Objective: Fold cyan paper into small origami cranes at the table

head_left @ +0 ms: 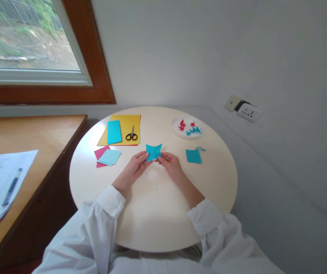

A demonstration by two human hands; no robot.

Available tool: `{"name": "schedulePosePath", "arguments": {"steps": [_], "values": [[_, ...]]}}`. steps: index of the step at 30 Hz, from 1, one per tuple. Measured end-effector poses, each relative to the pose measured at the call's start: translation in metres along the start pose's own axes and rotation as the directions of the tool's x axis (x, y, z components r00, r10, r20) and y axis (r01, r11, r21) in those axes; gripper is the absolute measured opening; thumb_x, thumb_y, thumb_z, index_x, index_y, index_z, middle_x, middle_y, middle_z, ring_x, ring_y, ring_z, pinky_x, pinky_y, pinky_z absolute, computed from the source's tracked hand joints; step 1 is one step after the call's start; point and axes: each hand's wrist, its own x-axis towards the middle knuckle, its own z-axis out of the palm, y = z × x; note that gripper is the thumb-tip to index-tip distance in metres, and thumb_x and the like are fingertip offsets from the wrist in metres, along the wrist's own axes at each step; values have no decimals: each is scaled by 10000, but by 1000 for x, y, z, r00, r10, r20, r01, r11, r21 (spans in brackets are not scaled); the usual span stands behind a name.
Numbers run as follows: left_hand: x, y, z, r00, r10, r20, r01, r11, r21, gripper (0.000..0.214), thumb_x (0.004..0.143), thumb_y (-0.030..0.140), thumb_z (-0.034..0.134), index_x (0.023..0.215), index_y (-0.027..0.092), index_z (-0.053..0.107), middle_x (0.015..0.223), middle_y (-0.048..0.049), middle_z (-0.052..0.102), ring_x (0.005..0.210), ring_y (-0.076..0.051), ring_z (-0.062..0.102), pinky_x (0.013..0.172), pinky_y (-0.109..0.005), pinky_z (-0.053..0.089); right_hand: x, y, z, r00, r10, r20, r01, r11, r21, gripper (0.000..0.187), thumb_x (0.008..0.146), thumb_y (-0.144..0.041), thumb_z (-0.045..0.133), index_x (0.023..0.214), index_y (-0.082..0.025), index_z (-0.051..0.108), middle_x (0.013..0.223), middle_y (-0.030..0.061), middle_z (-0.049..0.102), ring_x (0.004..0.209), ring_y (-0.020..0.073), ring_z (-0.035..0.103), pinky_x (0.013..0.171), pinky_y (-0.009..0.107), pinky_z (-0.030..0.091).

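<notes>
Above the middle of a round cream table (100, 182), both my hands pinch a folded blue paper piece (153, 151) with pointed corners. My left hand (136, 165) grips its lower left edge with closed fingers. On the other side, my right hand (170, 163) pinches its lower right edge. White sleeves cover both my forearms.
Black scissors (131, 134) and a blue sheet (114, 131) lie on yellow paper (129, 122) at the back left. Pink and light blue squares (109, 156) sit left of my hands, a blue square (193, 156) right. A white plate (177, 131) holds several small folded figures. A wooden desk (37, 133) carries papers and a pen (11, 186).
</notes>
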Motion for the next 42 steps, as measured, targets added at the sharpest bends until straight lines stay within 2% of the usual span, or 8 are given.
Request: {"name": "schedulePosePath", "arguments": {"steps": [11, 16, 19, 22, 26, 31, 36, 42], "values": [[-3, 0, 3, 999, 10, -54, -3, 992, 124, 221, 629, 224, 765, 789, 100, 677, 844, -92, 693, 787, -151, 646, 816, -289, 507, 3, 6, 0, 995, -40, -92, 37, 999, -31, 313, 569, -388, 737, 773, -162, 668, 742, 73, 718, 695, 205, 675, 679, 359, 519], [-3, 0, 2, 989, 66, -130, -42, 983, 180, 235, 608, 287, 771, 737, 130, 653, 709, -24, 642, 681, -118, 622, 753, -282, 525, 5, 1, -4, 953, -184, -242, 153, 978, -142, 458, 566, -360, 740, 977, -201, 617, 1006, 80, 650, 929, 201, 593, 757, 326, 489], [-3, -1, 2, 981, 112, -161, -68, 964, 256, 292, 594, 330, 770, 770, 124, 663, 682, -17, 627, 644, -122, 610, 700, -289, 531, 4, -4, -6, 929, -269, -255, 208, 948, -240, 475, 641, -372, 695, 1073, -208, 584, 783, 9, 615, 739, 148, 567, 668, 278, 461], [-1, -3, 2, 975, 151, -166, -86, 934, 347, 323, 592, 372, 757, 774, 116, 680, 667, -26, 633, 602, -132, 600, 644, -291, 523, 3, -6, -6, 955, -221, -198, 182, 963, -196, 422, 703, -431, 634, 1048, -193, 587, 573, -50, 538, 549, 117, 519, 534, 246, 418], [1, -5, 3, 972, 186, -146, -102, 886, 452, 258, 582, 348, 753, 717, 134, 700, 645, -38, 661, 555, -135, 584, 570, -259, 481, 5, -3, -5, 976, -122, -180, 104, 989, -108, 427, 702, -507, 606, 971, -176, 575, 539, -43, 564, 470, 113, 535, 427, 223, 368], [2, -8, 2, 969, 209, -133, -117, 860, 497, 170, 572, 288, 746, 671, 157, 702, 597, -34, 666, 600, -165, 609, 613, -277, 477, 6, -1, -9, 982, -32, -185, 29, 999, -17, 425, 645, -485, 665, 920, -176, 571, 515, -43, 581, 437, 111, 551, 420, 223, 387], [1, -6, 3, 971, 215, -106, -136, 857, 498, 225, 606, 308, 733, 773, 158, 713, 786, -65, 702, 755, -191, 635, 757, -319, 477, 5, -3, -9, 984, -8, -178, 9, 1000, 6, 325, 602, -446, 708, 720, -162, 601, 498, -16, 604, 452, 118, 567, 439, 232, 403], [1, -3, 0, 979, 195, -63, -132, 836, 533, 233, 617, 315, 738, 780, 149, 722, 967, -106, 684, 878, -208, 604, 749, -285, 460, 4, -5, -8, 981, -35, -189, 39, 999, 16, 285, 615, -429, 701, 684, -169, 605, 520, -7, 624, 480, 123, 577, 496, 258, 440]]}}
